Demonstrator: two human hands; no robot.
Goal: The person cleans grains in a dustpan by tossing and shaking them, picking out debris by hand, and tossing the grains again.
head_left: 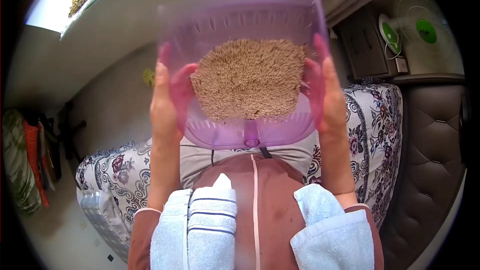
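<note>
I hold a translucent purple plastic winnowing tray up in front of my body, with both hands at its sides. A heap of small light-brown grains, which look like wheat, lies in the middle of it. On the left wall is my left hand, its thumb outside and its fingers showing pink through the plastic. My right hand grips the opposite wall in the same way. The tray's far edge is slightly blurred.
Behind me is a bed with a floral sheet and a brown padded headboard. A fan stands by a dark cabinet at right. Clothes hang at left. Light-blue towels lie over my shoulders.
</note>
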